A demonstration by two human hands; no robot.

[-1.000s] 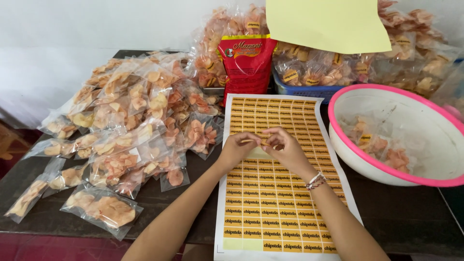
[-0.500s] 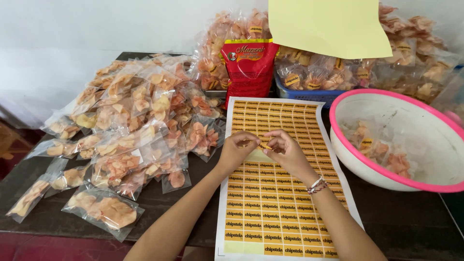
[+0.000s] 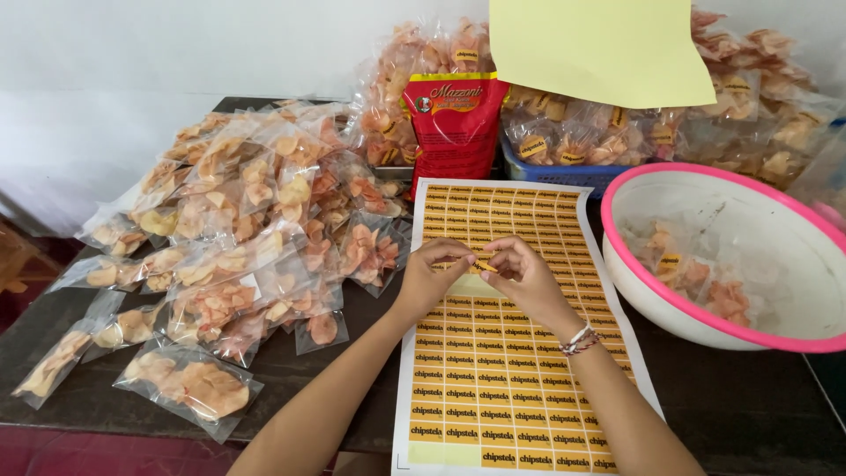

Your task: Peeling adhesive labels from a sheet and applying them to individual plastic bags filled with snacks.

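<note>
Together our left hand (image 3: 432, 275) and right hand (image 3: 526, 278) pinch one small yellow sticker (image 3: 483, 264) over the sticker sheet (image 3: 493, 370) — clear chip packets (image 3: 238, 238) heaped left, a red pouch (image 3: 454, 123) behind, a pink-rimmed basin (image 3: 705, 322) right.

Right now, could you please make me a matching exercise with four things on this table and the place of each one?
Things:
1. sticker sheet
2. pink-rimmed bowl
3. red pouch
4. pile of clear chip bags

Places:
A. far edge, upright, beyond the sheet
B. left part of the table
C. under both hands
D. right side

Pairs: 1-C, 2-D, 3-A, 4-B
</note>
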